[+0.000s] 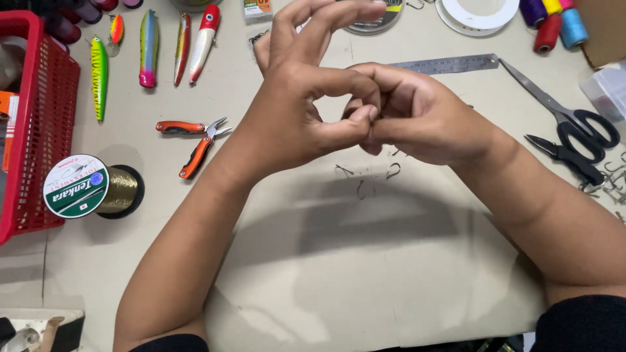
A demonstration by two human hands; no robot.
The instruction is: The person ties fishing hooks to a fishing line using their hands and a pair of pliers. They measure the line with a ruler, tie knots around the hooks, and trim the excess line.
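Here, the left hand [293, 117] and right hand [417, 117] meet above the table [339, 261], fingers pinched tight together on something too small to tell; loose fishing hooks [365, 176] lie just beneath, orange pliers [195, 140] nearby.

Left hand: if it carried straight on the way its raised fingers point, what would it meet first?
The left hand points up the table, so probably the dark round spool at the far edge. Height above the table is unclear.

At your left, the spool [98, 187] shows a round green-and-white label [75, 186]. A small green-and-white packet [257, 8] lies at the top edge, and an orange box [6, 127] sits in the red basket [45, 98].
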